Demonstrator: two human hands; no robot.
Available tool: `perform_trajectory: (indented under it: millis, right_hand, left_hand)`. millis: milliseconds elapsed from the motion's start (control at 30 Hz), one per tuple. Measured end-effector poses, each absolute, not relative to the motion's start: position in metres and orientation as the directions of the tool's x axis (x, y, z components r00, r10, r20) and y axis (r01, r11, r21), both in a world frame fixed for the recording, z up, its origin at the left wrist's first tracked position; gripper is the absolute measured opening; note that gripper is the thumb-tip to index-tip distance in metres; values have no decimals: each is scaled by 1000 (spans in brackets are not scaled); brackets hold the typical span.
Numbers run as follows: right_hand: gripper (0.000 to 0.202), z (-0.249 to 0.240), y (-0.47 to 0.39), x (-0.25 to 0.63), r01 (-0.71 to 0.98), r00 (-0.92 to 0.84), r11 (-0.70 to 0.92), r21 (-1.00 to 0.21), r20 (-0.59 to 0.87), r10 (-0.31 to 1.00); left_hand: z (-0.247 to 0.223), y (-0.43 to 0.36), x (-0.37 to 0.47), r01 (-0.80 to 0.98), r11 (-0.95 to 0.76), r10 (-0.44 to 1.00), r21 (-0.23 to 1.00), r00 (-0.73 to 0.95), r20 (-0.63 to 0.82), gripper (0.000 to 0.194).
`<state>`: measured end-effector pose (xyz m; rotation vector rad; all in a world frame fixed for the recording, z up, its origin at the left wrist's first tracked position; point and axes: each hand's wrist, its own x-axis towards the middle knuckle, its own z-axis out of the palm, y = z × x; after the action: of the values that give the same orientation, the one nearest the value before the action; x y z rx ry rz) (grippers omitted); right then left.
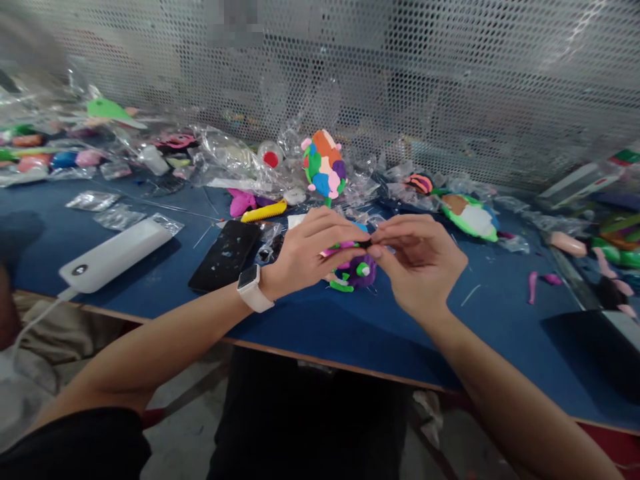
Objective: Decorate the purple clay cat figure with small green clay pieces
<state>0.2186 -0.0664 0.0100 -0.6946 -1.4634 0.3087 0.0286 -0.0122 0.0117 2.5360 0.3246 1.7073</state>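
My left hand (317, 245), with a pale-strapped watch (255, 289) on its wrist, is closed, its fingertips pinched together. Opposite it, my right hand (420, 263) pinches with thumb and forefinger, and the fingertips of both hands meet. Between them is a small black piece of modelling clay (367, 245), mostly covered by the fingers. Just below and behind the fingers lies a purple clay figure (363, 272) with green and pink bits, partly hidden by my left hand. Further back stands a multicoloured clay shape (324, 167) with orange, green, blue and pink patches.
Left of my hands are a black phone (227, 257), a white power bank (116, 253) with a cable and a yellow clay tool (264, 211). Clear plastic wrappers (225, 155) line the perforated metal screen (400, 73). A green-edged clay piece (470, 217) lies right of centre.
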Motion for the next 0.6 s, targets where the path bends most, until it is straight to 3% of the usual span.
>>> perform_trajectory:
  millis: [167, 367, 600]
  right_hand:
    - [28, 7, -69, 219, 226, 90, 729, -646, 759, 645]
    - [38, 3, -68, 220, 233, 133, 746, -623, 781, 610]
    - [30, 8, -69, 219, 168, 3, 683, -711, 693, 721]
  left_hand:
    - [10, -11, 26, 177, -972, 212, 152, 396, 894, 12]
    - [8, -7, 24, 214, -974, 171, 75, 470, 866, 31]
    - [10, -8, 23, 227, -974, 123, 29, 414, 902, 14]
